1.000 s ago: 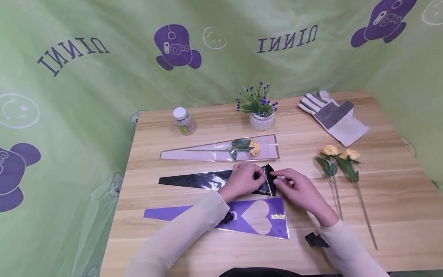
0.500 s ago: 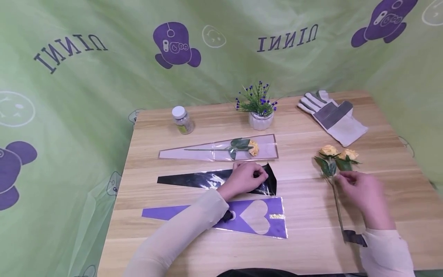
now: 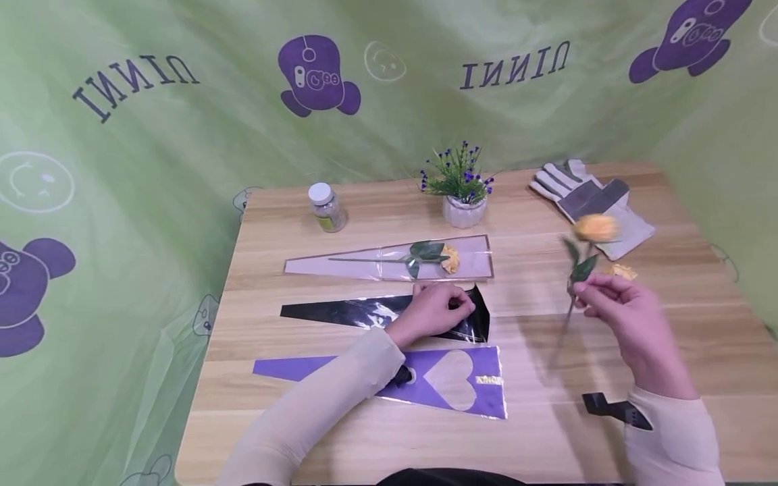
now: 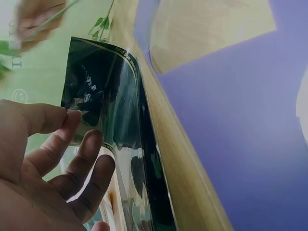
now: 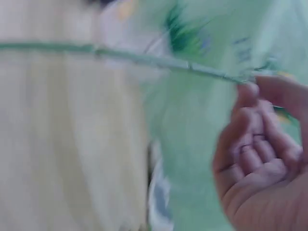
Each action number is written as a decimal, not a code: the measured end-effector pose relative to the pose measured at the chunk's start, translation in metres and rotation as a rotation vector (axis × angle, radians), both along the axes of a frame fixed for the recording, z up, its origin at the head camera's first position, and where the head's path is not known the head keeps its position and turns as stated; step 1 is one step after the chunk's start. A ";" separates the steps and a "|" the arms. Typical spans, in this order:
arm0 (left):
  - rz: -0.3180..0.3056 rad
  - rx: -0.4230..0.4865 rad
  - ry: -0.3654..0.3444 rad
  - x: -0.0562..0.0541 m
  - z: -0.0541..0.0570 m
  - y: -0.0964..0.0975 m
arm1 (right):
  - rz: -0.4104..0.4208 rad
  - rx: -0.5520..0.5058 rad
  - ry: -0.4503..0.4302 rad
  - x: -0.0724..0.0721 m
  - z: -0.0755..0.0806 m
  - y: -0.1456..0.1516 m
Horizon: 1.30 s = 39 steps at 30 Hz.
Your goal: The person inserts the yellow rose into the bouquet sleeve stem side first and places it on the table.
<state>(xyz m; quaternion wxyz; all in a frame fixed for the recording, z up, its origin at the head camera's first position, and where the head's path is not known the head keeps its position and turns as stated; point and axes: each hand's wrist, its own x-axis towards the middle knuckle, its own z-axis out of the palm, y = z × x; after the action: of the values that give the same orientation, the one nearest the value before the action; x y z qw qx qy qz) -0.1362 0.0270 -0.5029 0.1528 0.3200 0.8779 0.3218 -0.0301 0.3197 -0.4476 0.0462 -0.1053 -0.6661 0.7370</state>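
Observation:
In the head view a flat black flower sleeve (image 3: 340, 316) lies mid-table, its wide right end standing slightly up. My left hand (image 3: 430, 312) pinches that end; in the left wrist view thumb and forefinger hold the film (image 4: 91, 67), the other fingers loosely bent. Off to the right, my right hand (image 3: 632, 324) pinches an artificial yellow rose (image 3: 597, 228) by its stem, below the leaves, bloom up and raised off the table. The stem (image 5: 144, 58) runs across the right wrist view, blurred. Behind the right hand another yellow rose (image 3: 623, 272) is mostly hidden.
A purple sleeve with a heart window (image 3: 292, 368) lies nearer me. Beyond the black one, a pale sleeve (image 3: 474, 263) contains a yellow rose. Along the back stand a white-capped bottle (image 3: 327, 210) and a potted plant (image 3: 464, 210), with a work glove (image 3: 583, 196) at back right.
My right hand has left the black sleeve's wide end, gone right to the roses, and lifted one by its stem. My left hand has stayed at the sleeve.

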 end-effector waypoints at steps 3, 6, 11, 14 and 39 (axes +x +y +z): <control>0.008 0.000 -0.004 -0.001 0.000 0.001 | -0.063 -0.325 0.207 -0.002 0.016 -0.017; 0.003 -0.006 -0.010 -0.001 0.002 0.002 | -0.150 -0.375 0.301 -0.005 0.023 -0.030; -0.014 -0.006 -0.009 0.000 0.004 0.003 | -0.355 -0.216 0.312 -0.008 0.015 -0.043; -0.017 -0.004 -0.009 0.000 0.005 0.003 | -0.404 -0.137 0.312 -0.008 0.005 -0.048; -0.030 0.052 0.026 0.000 0.006 0.008 | -0.315 -0.157 0.130 -0.002 -0.037 -0.046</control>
<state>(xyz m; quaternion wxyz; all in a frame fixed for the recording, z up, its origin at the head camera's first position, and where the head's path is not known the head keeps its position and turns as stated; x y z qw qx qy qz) -0.1361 0.0354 -0.4966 0.1380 0.3410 0.8663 0.3380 -0.0319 0.2735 -0.4848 0.1957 -0.1638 -0.5776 0.7754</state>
